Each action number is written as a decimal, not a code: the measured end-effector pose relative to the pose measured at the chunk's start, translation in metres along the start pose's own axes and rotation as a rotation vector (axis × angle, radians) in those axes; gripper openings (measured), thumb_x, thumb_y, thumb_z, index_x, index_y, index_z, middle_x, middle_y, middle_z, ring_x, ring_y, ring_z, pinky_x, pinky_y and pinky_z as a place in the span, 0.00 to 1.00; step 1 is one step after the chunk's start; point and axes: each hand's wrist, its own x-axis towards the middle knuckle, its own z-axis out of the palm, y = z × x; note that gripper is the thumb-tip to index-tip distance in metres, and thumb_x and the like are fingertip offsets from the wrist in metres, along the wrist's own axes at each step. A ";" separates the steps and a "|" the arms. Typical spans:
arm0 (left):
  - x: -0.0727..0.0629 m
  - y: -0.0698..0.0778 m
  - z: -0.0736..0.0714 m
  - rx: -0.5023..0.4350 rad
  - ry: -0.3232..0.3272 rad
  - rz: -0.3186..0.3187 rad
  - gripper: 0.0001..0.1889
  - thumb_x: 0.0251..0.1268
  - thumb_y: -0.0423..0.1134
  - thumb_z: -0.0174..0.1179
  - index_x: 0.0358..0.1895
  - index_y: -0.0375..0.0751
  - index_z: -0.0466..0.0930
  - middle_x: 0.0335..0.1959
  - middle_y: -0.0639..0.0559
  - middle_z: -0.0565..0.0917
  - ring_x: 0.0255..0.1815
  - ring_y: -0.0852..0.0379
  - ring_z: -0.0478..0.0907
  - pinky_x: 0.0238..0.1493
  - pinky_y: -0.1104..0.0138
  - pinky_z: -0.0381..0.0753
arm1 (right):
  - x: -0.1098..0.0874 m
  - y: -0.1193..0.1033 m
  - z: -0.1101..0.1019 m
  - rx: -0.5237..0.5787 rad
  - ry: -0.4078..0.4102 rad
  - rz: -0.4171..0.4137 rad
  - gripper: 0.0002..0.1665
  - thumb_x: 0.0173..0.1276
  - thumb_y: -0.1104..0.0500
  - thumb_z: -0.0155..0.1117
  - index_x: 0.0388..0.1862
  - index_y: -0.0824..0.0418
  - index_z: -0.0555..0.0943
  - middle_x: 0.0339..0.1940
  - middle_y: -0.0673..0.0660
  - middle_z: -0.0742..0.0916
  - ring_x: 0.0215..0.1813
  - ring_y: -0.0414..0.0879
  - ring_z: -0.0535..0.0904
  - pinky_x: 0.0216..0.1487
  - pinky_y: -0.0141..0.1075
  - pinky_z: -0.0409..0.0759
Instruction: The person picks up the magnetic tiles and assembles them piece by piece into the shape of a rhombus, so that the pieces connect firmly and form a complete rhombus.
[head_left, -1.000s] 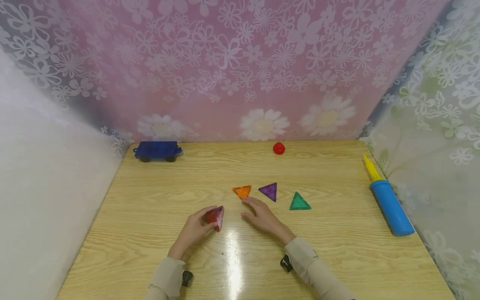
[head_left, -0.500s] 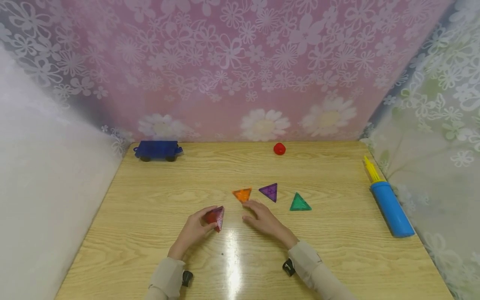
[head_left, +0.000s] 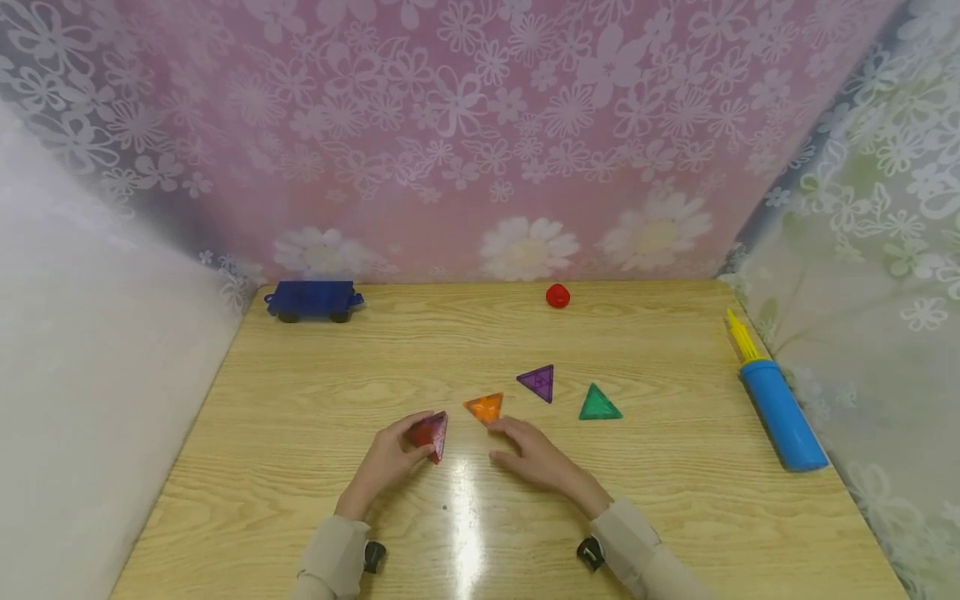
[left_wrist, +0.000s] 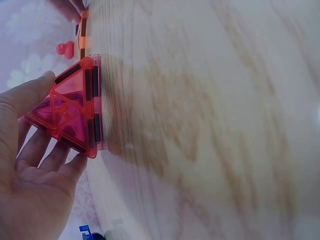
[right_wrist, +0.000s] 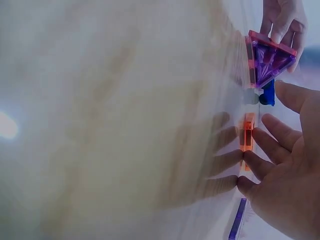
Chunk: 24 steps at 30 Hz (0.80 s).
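Observation:
My left hand (head_left: 386, 458) grips triangular magnetic tiles (left_wrist: 61, 111) that stand joined at an angle on the table, thumb on one side and fingers on the other. A red tile faces the left wrist camera; a purple face (right_wrist: 270, 61) shows in the right wrist view. An orange triangular tile (head_left: 483, 407) lies flat just right of that group, a small gap between them. Fingertips of my right hand (head_left: 536, 458) touch the orange tile's near corner, the fingers extended and spread low over the tabletop.
A purple triangle tile (head_left: 540, 383) and a green one (head_left: 599, 404) lie flat beyond and right of my right hand. At the back are a blue wheeled toy wagon (head_left: 311, 301) and a small red object (head_left: 557, 296). A blue and yellow pump (head_left: 783, 417) lies along the right edge.
My right hand has moved toward me, and the orange tile has slid along with its fingertips, away from the flat purple tile. The left hand and its tiles have stayed in place.

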 end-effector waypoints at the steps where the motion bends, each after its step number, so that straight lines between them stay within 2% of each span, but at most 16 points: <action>1: 0.000 0.000 0.000 -0.003 -0.001 -0.007 0.28 0.54 0.28 0.67 0.61 0.41 0.75 0.57 0.38 0.78 0.54 0.40 0.77 0.51 0.52 0.80 | -0.002 -0.001 0.000 0.009 -0.004 -0.001 0.28 0.70 0.52 0.59 0.64 0.63 0.71 0.67 0.64 0.73 0.70 0.62 0.63 0.69 0.57 0.59; 5: 0.000 0.000 -0.001 -0.008 -0.005 -0.010 0.28 0.54 0.28 0.67 0.61 0.41 0.75 0.58 0.39 0.78 0.56 0.40 0.76 0.54 0.51 0.78 | -0.010 -0.002 0.001 0.011 -0.017 -0.020 0.27 0.70 0.53 0.59 0.64 0.64 0.71 0.66 0.64 0.73 0.70 0.63 0.63 0.68 0.58 0.59; 10: 0.000 -0.002 -0.002 0.009 -0.002 0.026 0.28 0.54 0.28 0.67 0.61 0.39 0.75 0.58 0.38 0.78 0.58 0.39 0.75 0.55 0.50 0.77 | -0.015 -0.003 0.001 0.005 -0.016 -0.039 0.27 0.69 0.53 0.60 0.63 0.64 0.72 0.66 0.65 0.74 0.70 0.63 0.62 0.68 0.58 0.59; 16: 0.000 -0.001 -0.002 -0.006 -0.008 0.005 0.28 0.54 0.28 0.67 0.61 0.40 0.74 0.58 0.40 0.77 0.58 0.41 0.75 0.55 0.52 0.78 | -0.018 -0.002 -0.002 0.035 0.002 -0.018 0.25 0.69 0.56 0.60 0.63 0.63 0.73 0.66 0.64 0.73 0.70 0.62 0.64 0.68 0.57 0.61; 18: 0.002 0.000 -0.003 -0.018 -0.019 0.014 0.28 0.55 0.28 0.67 0.62 0.38 0.73 0.58 0.38 0.77 0.51 0.43 0.78 0.49 0.57 0.81 | -0.018 -0.001 -0.005 0.059 0.023 -0.007 0.24 0.69 0.57 0.60 0.62 0.63 0.73 0.66 0.63 0.74 0.69 0.60 0.66 0.68 0.55 0.63; 21: 0.005 0.004 -0.003 -0.002 -0.002 0.069 0.27 0.56 0.28 0.66 0.62 0.36 0.73 0.57 0.39 0.78 0.48 0.43 0.79 0.47 0.56 0.82 | -0.018 0.001 -0.011 0.066 0.072 0.018 0.24 0.69 0.58 0.60 0.63 0.63 0.73 0.65 0.62 0.75 0.68 0.59 0.67 0.67 0.53 0.65; 24: 0.009 0.014 -0.001 0.033 0.025 0.171 0.25 0.56 0.28 0.66 0.60 0.36 0.75 0.57 0.40 0.78 0.52 0.41 0.78 0.50 0.53 0.80 | -0.018 0.007 -0.017 0.045 0.132 0.059 0.24 0.69 0.58 0.60 0.62 0.64 0.73 0.64 0.61 0.76 0.68 0.58 0.68 0.68 0.51 0.65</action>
